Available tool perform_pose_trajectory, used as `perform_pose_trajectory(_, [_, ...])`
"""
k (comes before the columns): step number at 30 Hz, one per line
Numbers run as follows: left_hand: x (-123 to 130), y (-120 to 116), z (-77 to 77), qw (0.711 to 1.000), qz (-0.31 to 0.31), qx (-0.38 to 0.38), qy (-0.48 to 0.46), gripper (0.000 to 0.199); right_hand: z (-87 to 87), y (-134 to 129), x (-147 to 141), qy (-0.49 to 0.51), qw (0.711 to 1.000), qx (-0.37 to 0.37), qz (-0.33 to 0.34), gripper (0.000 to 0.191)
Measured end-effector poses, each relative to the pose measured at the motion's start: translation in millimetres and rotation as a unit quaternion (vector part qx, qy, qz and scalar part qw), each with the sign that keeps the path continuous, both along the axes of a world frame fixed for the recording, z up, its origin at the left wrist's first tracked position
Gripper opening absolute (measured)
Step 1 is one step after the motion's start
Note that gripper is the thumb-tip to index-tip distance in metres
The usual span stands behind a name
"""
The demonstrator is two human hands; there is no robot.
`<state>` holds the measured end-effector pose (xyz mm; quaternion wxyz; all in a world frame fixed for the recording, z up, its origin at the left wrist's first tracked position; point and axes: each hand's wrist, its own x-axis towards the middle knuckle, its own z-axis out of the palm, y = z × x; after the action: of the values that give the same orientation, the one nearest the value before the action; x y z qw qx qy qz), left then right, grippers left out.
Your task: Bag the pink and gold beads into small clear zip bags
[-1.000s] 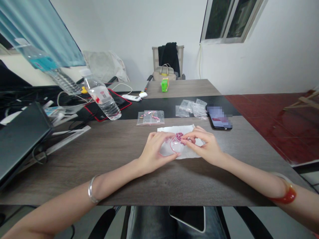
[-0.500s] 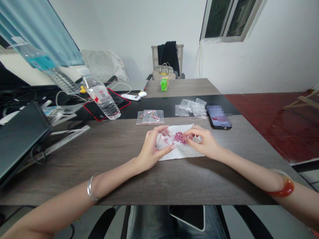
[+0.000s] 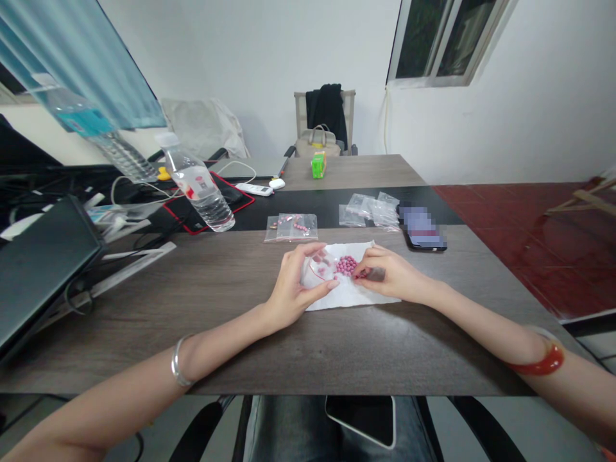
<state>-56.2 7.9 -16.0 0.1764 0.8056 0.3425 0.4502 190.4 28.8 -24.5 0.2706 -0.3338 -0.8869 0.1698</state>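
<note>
A white paper sheet lies on the wooden table, with a cluster of pink beads on it. Left of the beads is a clear plastic bag with a red line and a few pink beads in it. My left hand holds this bag between thumb and fingers. My right hand is at the right edge of the beads, thumb and fingertips pinched together low over the paper. Whatever is between those fingertips is too small to make out.
Behind the paper lie bagged beads, clear bags and a phone. A tilted-looking water bottle, a laptop and cables are at the left. A green box stands farther back.
The fingers of my right hand have closed into a pinch and moved lower at the beads' right edge. My left hand keeps its hold on the bag.
</note>
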Motion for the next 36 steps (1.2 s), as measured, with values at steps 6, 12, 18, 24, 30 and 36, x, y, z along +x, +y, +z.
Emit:
perform_pose_trajectory(6, [2.8, -2.7, 5.7, 0.997, 0.017, 0.021, 0.068, 0.050, -0.7, -3.2, -5.6, 0.059, 0.998, 0.012, -0.010, 0.010])
perform_pose_trajectory(12, [4.3, -5.5, 6.9, 0.983, -0.003, 0.037, 0.177, 0.051, 14.7, -22.1, -18.4, 0.173, 0.983, 0.035, -0.059, 0.007])
perform_pose_trajectory(18, [4.8, -4.8, 4.5, 0.981, -0.024, 0.009, 0.190, 0.047, 13.5, -33.7, -29.2, 0.166, 0.986, 0.009, -0.024, 0.009])
perform_pose_trajectory(24, [4.4, -4.8, 5.3, 0.992, -0.014, -0.003, 0.127, 0.045, 13.2, -34.0, -29.9, 0.220, 0.973, -0.054, -0.052, 0.013])
perform_pose_trajectory(30, [1.3, -0.4, 2.7, 0.999, 0.012, -0.024, 0.029, 0.040, 11.9, -16.9, -14.6, 0.165, 0.980, -0.055, -0.099, 0.013])
perform_pose_trajectory(36, [1.1, 1.6, 0.8, 0.999, 0.004, -0.047, -0.023, 0.035, 5.8, -0.7, 0.2, 0.076, 0.993, -0.079, -0.048, 0.011])
